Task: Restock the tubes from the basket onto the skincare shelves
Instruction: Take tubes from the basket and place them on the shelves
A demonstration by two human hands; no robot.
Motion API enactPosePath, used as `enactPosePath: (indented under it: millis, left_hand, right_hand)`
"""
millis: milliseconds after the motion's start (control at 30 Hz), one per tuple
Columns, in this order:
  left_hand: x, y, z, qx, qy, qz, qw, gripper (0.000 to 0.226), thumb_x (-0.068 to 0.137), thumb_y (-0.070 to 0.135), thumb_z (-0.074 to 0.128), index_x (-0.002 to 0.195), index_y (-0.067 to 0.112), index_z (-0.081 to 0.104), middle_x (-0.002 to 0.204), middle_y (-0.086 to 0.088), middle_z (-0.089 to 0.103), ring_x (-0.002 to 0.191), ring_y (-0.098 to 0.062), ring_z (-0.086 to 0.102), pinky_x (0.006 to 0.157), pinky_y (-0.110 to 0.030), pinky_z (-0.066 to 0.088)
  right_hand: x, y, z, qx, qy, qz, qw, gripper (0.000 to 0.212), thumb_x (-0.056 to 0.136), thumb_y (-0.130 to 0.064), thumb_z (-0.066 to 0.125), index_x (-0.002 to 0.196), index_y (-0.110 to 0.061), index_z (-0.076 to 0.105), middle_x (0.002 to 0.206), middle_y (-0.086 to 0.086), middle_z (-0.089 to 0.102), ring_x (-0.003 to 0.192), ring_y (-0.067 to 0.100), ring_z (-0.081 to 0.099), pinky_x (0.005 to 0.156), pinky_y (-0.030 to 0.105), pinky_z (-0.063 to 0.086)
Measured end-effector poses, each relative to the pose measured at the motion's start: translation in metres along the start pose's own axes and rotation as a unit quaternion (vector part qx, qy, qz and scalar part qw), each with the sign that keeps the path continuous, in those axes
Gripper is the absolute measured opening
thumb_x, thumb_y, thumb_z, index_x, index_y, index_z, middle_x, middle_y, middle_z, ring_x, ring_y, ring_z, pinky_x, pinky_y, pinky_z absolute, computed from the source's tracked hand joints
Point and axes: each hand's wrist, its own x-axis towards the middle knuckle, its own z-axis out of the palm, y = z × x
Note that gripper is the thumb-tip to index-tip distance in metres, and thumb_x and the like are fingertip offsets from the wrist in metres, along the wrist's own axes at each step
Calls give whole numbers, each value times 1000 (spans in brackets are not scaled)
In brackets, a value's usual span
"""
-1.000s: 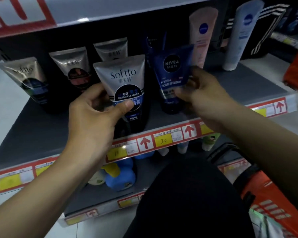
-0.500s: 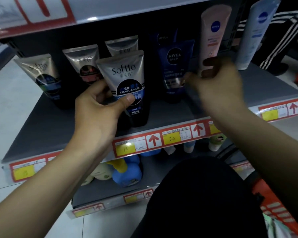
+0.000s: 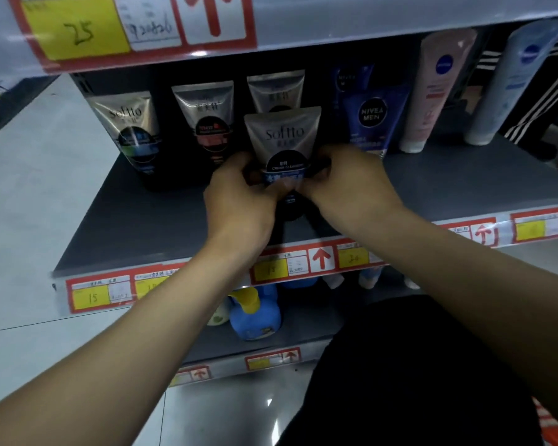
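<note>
Both hands, left (image 3: 239, 201) & right (image 3: 348, 191), pinching Softto tube (image 3: 284, 140) from either side, upright on mid shelf (image 3: 161, 226), front of silver row, left of Nivea tube (image 3: 372, 120).

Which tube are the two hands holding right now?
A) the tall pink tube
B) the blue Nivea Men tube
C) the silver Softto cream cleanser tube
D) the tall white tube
C: the left hand and right hand both wrap the lower part of the silver Softto tube at the front of the shelf; the other tubes stand untouched.
</note>
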Motion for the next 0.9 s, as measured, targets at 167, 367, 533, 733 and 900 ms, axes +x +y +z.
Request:
enactPosePath:
  millis: [167,367,533,733,900]
  left_hand:
    - [14,0,13,28,16,0,999,34,74,25,81,105,21,70,94,10,69,91,-7,65,75,-15,50]
    - [24,-2,20,55,25,-13,998,27,78,21,76,103,18,68,100,3,69,91,-10,62,58,-2,39]
    - [19,-3,16,21,-9,-22,999,36,77,20,78,111,15,67,106,1,71,99,-15,66,85,-29,53]
    - [19,2,15,7,-42,-41,998,43,82,13,74,123,11,60,115,-4,68,106,-19,64,95,-36,52]
    - [16,2,0,-5,-39,-63,997,37,83,7,72,119,6,62,107,-4,68,103,-20,64,94,-32,51]
  right_hand:
    - [14,3,7,-50,19,14,998,26,93,-26,62,111,-9,60,111,11,66,102,27,62,66,22,32]
    - [22,2,13,-135,13,14,991,22,98,-17,51,116,-7,57,118,14,63,106,29,60,69,25,32]
    - [9,2,2,-40,23,39,998,26,93,-19,58,116,-7,61,114,12,66,104,28,61,70,24,41]
    - [-19,7,-16,20,28,89,995,23,91,-16,59,112,-7,63,111,12,67,99,23,60,78,22,44]
    - [-31,6,-24,2,5,95,995,27,92,-23,58,117,-13,61,111,11,67,102,24,61,79,23,41]
